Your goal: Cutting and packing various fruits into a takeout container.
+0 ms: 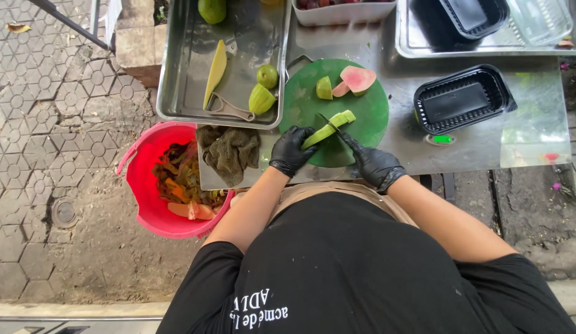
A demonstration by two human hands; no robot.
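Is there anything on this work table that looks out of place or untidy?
Nothing looks spilled or damaged. The crumpled brown cloth lies bunched at the steel table's edge, and fruit peelings fill the red plastic bucket below.

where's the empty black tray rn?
Head view, right of centre: the black tray sits on the steel table, just right of the green cutting board, beyond the right hand.

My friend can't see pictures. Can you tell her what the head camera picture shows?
Seen from above, a person's black-gloved left hand holds a green fruit slice on a round green cutting board while the right hand cuts it with a knife. A red bucket of peels stands beside the metal table.
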